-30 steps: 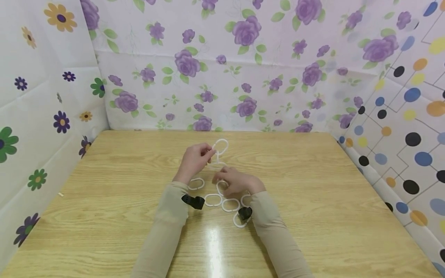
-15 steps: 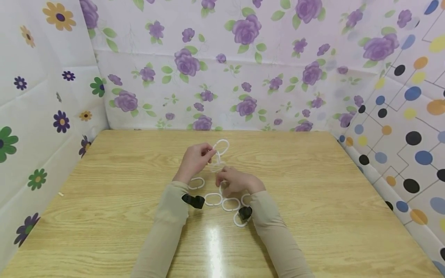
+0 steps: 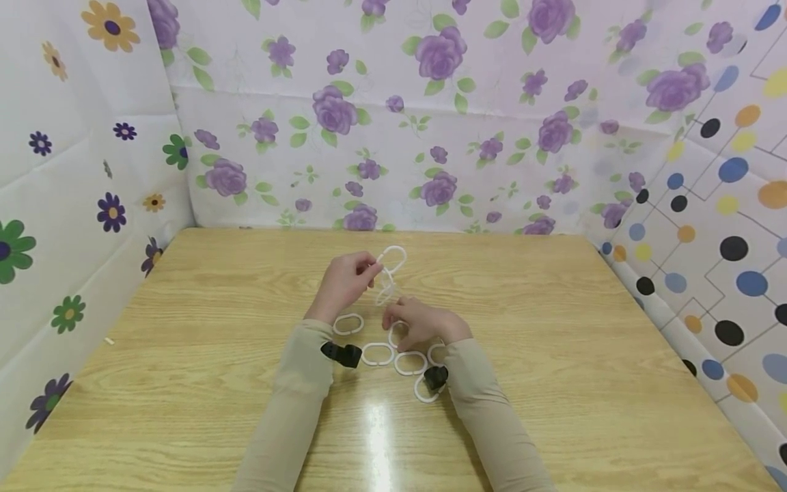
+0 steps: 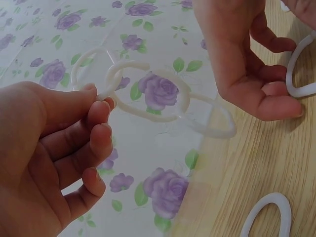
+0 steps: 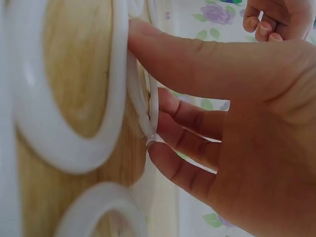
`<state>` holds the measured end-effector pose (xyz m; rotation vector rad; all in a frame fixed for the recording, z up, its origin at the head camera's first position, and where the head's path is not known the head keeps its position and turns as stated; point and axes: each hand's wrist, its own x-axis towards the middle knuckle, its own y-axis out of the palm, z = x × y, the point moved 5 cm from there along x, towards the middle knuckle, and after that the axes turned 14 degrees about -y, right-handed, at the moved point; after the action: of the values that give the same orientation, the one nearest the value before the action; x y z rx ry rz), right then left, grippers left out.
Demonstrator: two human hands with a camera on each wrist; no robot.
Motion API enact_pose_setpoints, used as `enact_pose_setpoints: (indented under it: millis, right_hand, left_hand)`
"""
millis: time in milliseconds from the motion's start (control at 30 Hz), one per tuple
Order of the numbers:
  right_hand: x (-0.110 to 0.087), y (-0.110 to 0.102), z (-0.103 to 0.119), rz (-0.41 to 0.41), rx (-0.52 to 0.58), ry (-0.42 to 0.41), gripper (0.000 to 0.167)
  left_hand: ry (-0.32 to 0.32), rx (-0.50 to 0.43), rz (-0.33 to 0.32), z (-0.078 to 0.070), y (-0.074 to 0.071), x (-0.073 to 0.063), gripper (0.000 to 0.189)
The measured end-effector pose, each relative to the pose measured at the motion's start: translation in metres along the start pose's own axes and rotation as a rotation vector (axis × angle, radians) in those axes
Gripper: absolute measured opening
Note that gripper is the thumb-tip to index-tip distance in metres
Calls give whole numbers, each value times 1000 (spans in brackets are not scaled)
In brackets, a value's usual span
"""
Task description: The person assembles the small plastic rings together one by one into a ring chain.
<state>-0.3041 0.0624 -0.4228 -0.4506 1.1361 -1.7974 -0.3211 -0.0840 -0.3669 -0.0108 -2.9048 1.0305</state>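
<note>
My left hand [image 3: 346, 283] pinches a white plastic chain link between thumb and fingertips, above the far part of the table. It belongs to a short chain of links [image 4: 185, 94]; one loop rises past the fingertips and the others hang toward the right hand. In the head view the lowest link [image 3: 385, 303] is blurred. Close by, my right hand [image 3: 424, 321] holds a single link [image 5: 139, 98] at the tabletop, thumb on one edge and fingertips at the other. Part of that link is hidden behind the hand in the head view.
Several loose white links lie on the wooden table [image 3: 215, 383]: one link [image 3: 348, 333] beside the left wrist, others such as this link [image 3: 378, 364] below the right hand. Black wrist cameras sit on both sleeves. Patterned cloth [image 3: 399, 157] hangs around the table.
The lower links of the hanging chain have swung and turned more edge-on. The right hand has moved slightly right with its link; the left hand has barely moved.
</note>
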Motion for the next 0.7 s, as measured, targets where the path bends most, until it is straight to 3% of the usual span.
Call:
enact_pose_setpoints:
  millis: [333, 700]
  right_hand:
    - [-3, 1, -4, 27, 74, 3, 38]
    - [-4, -4, -6, 2, -3, -68, 7]
  left_hand:
    - [11, 29, 3, -1, 0, 1, 24]
    - [3, 37, 13, 0, 2, 1, 23]
